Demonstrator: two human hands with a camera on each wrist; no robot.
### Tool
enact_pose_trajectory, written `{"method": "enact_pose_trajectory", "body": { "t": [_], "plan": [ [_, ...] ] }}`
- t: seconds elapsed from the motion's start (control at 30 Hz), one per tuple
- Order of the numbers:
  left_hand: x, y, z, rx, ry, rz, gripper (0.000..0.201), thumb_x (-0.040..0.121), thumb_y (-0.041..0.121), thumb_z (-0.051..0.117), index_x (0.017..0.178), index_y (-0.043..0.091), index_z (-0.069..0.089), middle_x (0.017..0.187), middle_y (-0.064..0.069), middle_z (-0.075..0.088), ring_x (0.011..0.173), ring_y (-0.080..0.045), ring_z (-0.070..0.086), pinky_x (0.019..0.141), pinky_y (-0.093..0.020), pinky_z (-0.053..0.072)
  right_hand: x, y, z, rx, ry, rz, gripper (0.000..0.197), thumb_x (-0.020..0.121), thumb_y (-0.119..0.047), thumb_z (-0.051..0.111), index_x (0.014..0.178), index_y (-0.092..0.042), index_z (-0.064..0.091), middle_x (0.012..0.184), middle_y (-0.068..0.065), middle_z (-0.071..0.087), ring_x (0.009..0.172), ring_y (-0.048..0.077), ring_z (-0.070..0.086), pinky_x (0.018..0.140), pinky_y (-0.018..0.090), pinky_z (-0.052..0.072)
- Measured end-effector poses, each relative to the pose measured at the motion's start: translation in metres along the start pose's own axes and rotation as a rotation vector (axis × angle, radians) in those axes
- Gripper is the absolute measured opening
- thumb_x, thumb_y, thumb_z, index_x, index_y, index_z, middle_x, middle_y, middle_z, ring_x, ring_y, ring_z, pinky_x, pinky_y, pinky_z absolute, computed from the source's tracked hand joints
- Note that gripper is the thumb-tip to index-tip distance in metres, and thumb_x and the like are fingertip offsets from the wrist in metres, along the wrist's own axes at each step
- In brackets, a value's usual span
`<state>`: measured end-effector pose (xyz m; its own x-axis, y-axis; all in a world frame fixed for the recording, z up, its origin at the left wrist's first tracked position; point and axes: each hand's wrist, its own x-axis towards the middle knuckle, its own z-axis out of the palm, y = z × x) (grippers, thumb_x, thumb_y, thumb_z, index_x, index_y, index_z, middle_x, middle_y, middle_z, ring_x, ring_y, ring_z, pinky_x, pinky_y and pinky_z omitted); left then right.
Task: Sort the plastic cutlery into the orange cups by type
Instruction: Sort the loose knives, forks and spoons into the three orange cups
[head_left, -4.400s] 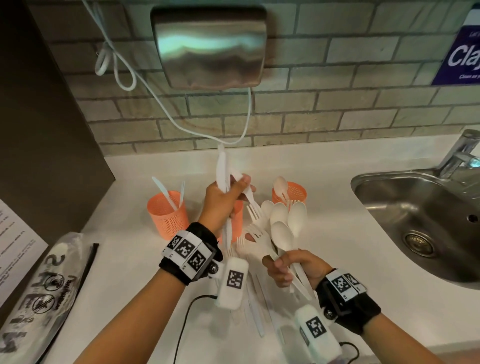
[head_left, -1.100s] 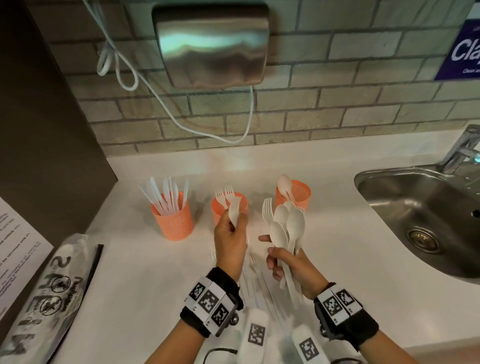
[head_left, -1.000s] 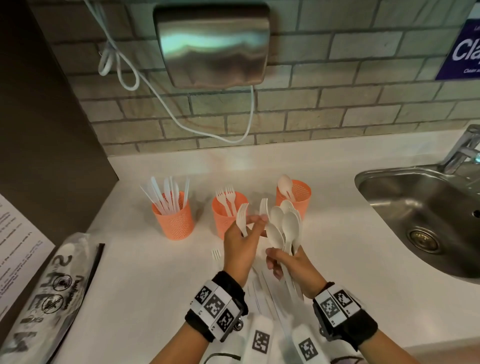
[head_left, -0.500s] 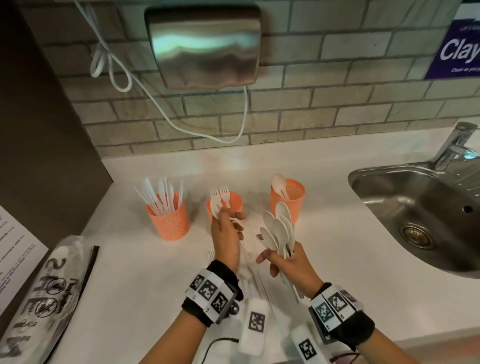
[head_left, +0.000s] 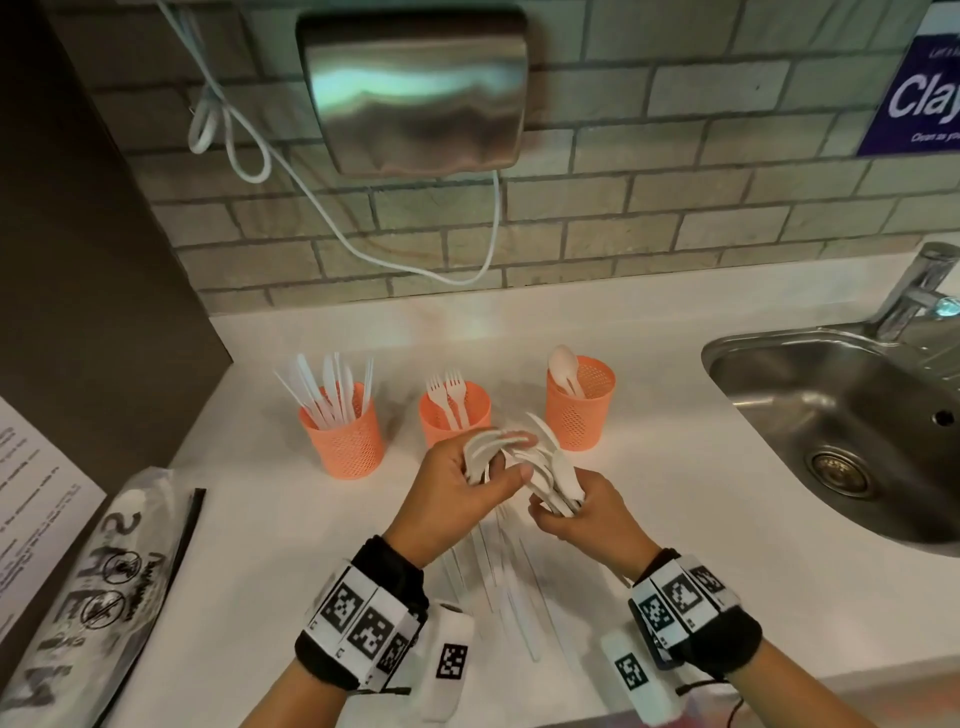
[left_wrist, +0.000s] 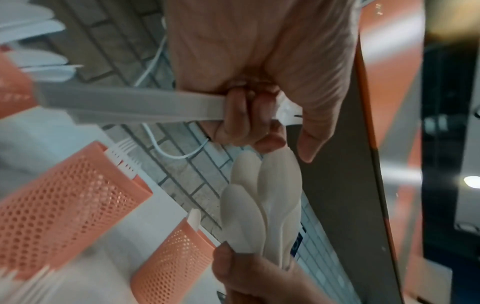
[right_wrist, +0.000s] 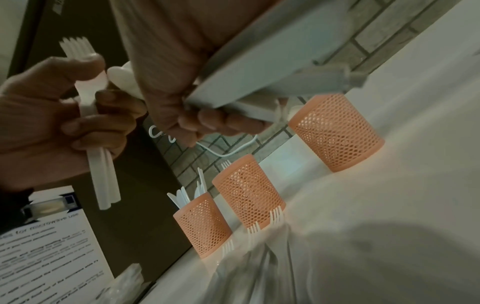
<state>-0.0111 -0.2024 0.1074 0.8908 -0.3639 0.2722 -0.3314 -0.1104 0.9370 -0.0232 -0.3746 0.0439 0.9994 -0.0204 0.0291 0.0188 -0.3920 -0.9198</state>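
Three orange mesh cups stand in a row on the white counter (head_left: 675, 519): the left cup (head_left: 341, 439) holds several knives, the middle cup (head_left: 456, 415) two forks, the right cup (head_left: 581, 410) one spoon. My left hand (head_left: 498, 467) grips a few white forks (right_wrist: 85, 90) by their handles, tines up in the right wrist view. Close beside it, my right hand (head_left: 556, 512) grips a bunch of white spoons (head_left: 545, 462), bowls fanned toward the cups. Both hands hover in front of the middle cup. More loose cutlery (head_left: 498, 587) lies on the counter under my hands.
A steel sink (head_left: 841, 431) with a tap lies at the right. A plastic bag (head_left: 88, 597) and a printed sheet lie at the left by a dark panel. A steel dispenser (head_left: 415, 88) and a white cable hang on the brick wall.
My left hand has come back from the middle cup to the right hand, still holding forks. The spoon bunch has tipped lower and to the left. The cups' contents look unchanged.
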Motion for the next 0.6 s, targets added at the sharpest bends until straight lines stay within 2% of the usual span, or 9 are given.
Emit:
{"method": "enact_pose_trajectory", "body": {
  "t": [0.13, 0.23, 0.33, 0.37, 0.47, 0.53, 0.6],
  "plan": [
    [0.000, -0.007, -0.005, 0.140, 0.028, 0.019, 0.017, 0.079, 0.019, 0.072, 0.095, 0.013, 0.073, 0.078, -0.006, 0.060, 0.070, -0.007, 0.055, 0.073, -0.023, 0.045, -0.001, -0.002, -0.001, -0.057, -0.039, -0.039, 0.022, 0.072, -0.014, 0.072, 0.073, -0.031, 0.059, 0.065, -0.009, 0.061, 0.060, 0.008, 0.054, 0.063, 0.028, 0.045],
    [0.002, -0.015, -0.011, 0.338, -0.047, 0.049, 0.039, 0.072, 0.044, 0.062, 0.090, 0.010, 0.070, 0.076, -0.007, 0.062, 0.074, -0.018, 0.058, 0.075, -0.036, 0.048, -0.002, -0.004, -0.003, -0.133, -0.067, -0.043, 0.026, 0.072, -0.015, 0.072, 0.076, -0.036, 0.057, 0.079, 0.001, 0.069, 0.071, 0.018, 0.062, 0.070, 0.031, 0.049],
    [0.007, -0.021, -0.017, 0.479, -0.124, 0.023, 0.050, 0.070, 0.054, 0.052, 0.085, 0.009, 0.068, 0.074, -0.004, 0.062, 0.072, -0.018, 0.060, 0.072, -0.043, 0.049, -0.004, -0.005, -0.004, -0.197, -0.156, -0.021, 0.023, 0.072, -0.015, 0.072, 0.078, -0.032, 0.058, 0.082, 0.002, 0.070, 0.072, 0.016, 0.062, 0.070, 0.030, 0.049],
    [0.008, -0.022, -0.018, 0.509, -0.136, 0.039, 0.049, 0.073, 0.054, 0.051, 0.086, 0.011, 0.070, 0.075, -0.002, 0.063, 0.072, -0.017, 0.060, 0.070, -0.042, 0.049, -0.005, -0.005, -0.004, -0.192, -0.191, -0.001, 0.019, 0.072, -0.015, 0.072, 0.078, -0.028, 0.060, 0.078, 0.001, 0.068, 0.067, 0.013, 0.061, 0.066, 0.029, 0.049],
    [0.010, -0.024, -0.020, 0.601, -0.120, 0.147, 0.049, 0.077, 0.055, 0.044, 0.084, 0.013, 0.069, 0.074, 0.004, 0.056, 0.068, -0.014, 0.055, 0.062, -0.034, 0.043, -0.007, -0.007, -0.004, -0.106, -0.282, 0.080, 0.016, 0.075, -0.011, 0.070, 0.072, -0.020, 0.058, 0.059, -0.007, 0.056, 0.042, -0.001, 0.047, 0.045, 0.016, 0.039],
    [0.012, -0.023, -0.024, 0.615, -0.017, 0.209, 0.042, 0.080, 0.047, 0.043, 0.078, 0.010, 0.064, 0.072, 0.002, 0.052, 0.065, -0.016, 0.050, 0.058, -0.033, 0.039, -0.006, -0.007, -0.006, -0.048, -0.294, 0.116, 0.018, 0.078, -0.009, 0.068, 0.071, -0.021, 0.056, 0.056, -0.008, 0.051, 0.038, -0.001, 0.043, 0.040, 0.013, 0.034],
    [0.017, -0.020, -0.028, 0.515, 0.140, 0.202, 0.027, 0.086, 0.034, 0.050, 0.075, 0.011, 0.059, 0.069, 0.002, 0.051, 0.062, -0.010, 0.049, 0.057, -0.027, 0.038, -0.006, -0.007, -0.009, -0.020, -0.320, 0.120, 0.014, 0.081, -0.008, 0.065, 0.076, -0.019, 0.058, 0.060, -0.007, 0.051, 0.042, -0.003, 0.043, 0.042, 0.012, 0.034]
  ]
}}
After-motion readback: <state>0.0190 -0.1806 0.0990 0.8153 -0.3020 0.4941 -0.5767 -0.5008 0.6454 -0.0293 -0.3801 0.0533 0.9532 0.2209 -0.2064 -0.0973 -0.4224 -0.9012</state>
